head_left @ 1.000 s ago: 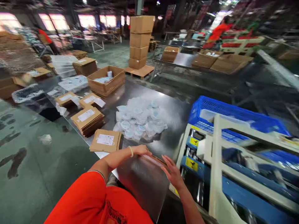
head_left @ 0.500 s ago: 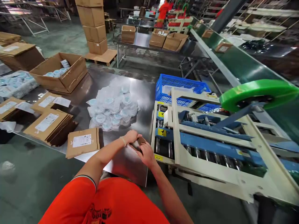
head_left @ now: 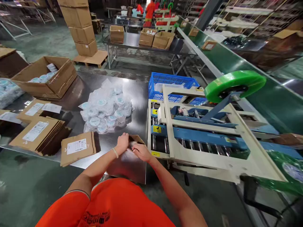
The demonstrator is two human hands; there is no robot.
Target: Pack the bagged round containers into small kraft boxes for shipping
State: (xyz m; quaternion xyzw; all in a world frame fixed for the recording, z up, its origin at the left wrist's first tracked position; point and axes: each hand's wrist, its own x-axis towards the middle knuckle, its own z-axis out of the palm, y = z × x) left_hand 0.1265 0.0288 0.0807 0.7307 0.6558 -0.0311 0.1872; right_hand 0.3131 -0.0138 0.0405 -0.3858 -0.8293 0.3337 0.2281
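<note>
Metal tbl (head_left: 138, 121), bagged discs (head_left: 104, 110) beyond, L hand (head_left: 123, 142) & R hand (head_left: 142, 152) – fingers pinching cardbd box (head_left: 138, 138)

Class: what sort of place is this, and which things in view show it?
Most likely a packing area in a warehouse or factory: stacked flat labelled cardboard, a roller machine and a green conveyor belt carrying boxes.

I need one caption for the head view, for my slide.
Left hand and right hand hold a cardboard box beside a roller machine, near a heap of plastic-wrapped round items.
</note>
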